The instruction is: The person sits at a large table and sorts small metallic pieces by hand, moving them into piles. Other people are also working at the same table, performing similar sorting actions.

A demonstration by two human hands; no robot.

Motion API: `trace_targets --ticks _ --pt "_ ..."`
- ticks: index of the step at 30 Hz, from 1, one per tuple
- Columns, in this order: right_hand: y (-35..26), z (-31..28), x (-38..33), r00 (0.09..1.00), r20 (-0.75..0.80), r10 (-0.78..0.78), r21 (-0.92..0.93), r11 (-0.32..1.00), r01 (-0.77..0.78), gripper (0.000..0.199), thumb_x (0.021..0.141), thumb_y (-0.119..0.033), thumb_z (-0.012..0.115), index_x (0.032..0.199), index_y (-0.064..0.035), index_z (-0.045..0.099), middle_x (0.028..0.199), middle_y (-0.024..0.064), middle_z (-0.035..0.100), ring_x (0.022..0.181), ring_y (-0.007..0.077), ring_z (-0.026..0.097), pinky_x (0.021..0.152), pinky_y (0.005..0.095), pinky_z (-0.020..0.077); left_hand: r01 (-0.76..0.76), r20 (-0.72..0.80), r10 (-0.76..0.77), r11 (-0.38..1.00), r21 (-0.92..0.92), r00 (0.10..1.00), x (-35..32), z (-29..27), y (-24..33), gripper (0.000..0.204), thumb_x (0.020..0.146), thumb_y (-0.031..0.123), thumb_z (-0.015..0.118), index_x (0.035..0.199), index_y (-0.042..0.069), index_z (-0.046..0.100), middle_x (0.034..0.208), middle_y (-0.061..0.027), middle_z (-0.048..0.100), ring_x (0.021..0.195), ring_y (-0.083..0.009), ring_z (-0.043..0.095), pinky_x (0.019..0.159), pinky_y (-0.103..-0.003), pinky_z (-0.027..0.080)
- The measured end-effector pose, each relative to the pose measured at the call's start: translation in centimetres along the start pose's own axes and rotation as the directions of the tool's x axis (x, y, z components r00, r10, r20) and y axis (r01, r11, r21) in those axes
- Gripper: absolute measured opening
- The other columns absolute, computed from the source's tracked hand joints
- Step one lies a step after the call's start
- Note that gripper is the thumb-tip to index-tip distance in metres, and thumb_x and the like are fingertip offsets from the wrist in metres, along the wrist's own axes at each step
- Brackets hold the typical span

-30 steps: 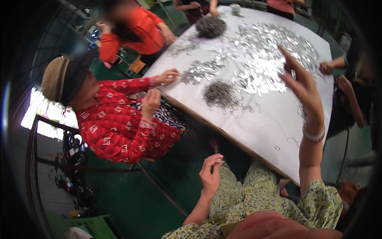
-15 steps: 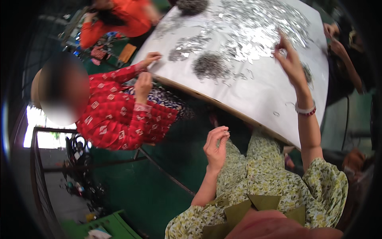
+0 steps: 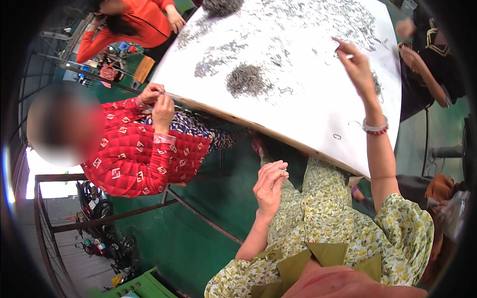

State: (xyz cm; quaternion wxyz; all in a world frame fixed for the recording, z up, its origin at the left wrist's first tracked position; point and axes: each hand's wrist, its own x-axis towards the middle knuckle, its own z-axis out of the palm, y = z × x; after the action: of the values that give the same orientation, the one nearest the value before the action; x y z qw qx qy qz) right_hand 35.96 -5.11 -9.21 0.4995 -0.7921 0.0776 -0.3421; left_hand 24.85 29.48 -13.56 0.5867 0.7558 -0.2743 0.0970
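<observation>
My left hand (image 3: 270, 187) hovers over my lap, short of the table edge. Its fingers are curled and pinched, with a tiny pale, metallic-looking piece at the tips. My right hand (image 3: 355, 69) reaches over the white table (image 3: 303, 116), with index finger and thumb stretched forward and a gap between them. Beneath and beyond its fingertips lie many loose small thin metal pieces (image 3: 283, 47), spread across the far part of the table. A denser dark heap of these pieces (image 3: 246, 80) sits to the left of my right hand. One C-shaped metal piece (image 3: 337, 136) lies apart near the front.
A person in a red patterned top (image 3: 139, 154) sits at the left table edge, hands together. Another in orange (image 3: 141, 22) is farther back, and a person in black (image 3: 427, 64) is at the right. Another dark heap (image 3: 221, 7) lies at the far edge. Metal rails (image 3: 114, 218) stand lower left.
My right hand has shifted slightly left, its index finger and thumb nearer each other. My left hand stays pinched over my lap. The person in red has brought both hands together.
</observation>
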Motion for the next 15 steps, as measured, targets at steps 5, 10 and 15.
trace_targets --ticks 5,10,15 --pt "9.7 8.4 0.9 0.967 0.193 0.164 -0.214 0.969 -0.122 0.031 0.086 -0.01 0.055 0.116 -0.0055 0.062 0.087 0.0132 0.07 0.081 0.0196 0.067 0.077 0.0317 0.0506 0.055 -0.056 -0.053 0.998 0.033 0.997 0.8 -0.2 -0.2 0.006 0.081 -0.003 0.064 0.085 0.0 0.06 0.093 -0.0117 0.067 0.091 -0.0239 0.064 0.078 -0.032 0.051" --pt "12.1 12.3 2.7 0.936 0.321 0.143 -0.449 0.893 0.018 0.019 0.083 -0.014 0.064 0.088 0.0043 0.061 0.075 0.0186 0.065 0.069 0.027 0.064 0.066 0.0365 0.0494 0.04 -0.068 -0.038 0.999 0.023 0.997 1.2 0.5 0.4 0.007 0.08 -0.004 0.064 0.086 0.0 0.061 0.092 -0.0115 0.066 0.088 -0.0223 0.064 0.075 -0.032 0.052" --pt "15.7 14.6 3.4 0.949 0.315 0.01 -0.506 0.848 0.159 0.012 0.069 0.006 0.053 0.081 0.0048 0.05 0.077 0.0272 0.059 0.082 0.0437 0.058 0.07 0.0468 0.0475 0.035 -0.058 -0.034 0.999 0.009 0.998 0.9 0.4 0.2 0.01 0.079 -0.007 0.064 0.088 -0.001 0.061 0.093 -0.0125 0.066 0.087 -0.0213 0.063 0.073 -0.03 0.052"
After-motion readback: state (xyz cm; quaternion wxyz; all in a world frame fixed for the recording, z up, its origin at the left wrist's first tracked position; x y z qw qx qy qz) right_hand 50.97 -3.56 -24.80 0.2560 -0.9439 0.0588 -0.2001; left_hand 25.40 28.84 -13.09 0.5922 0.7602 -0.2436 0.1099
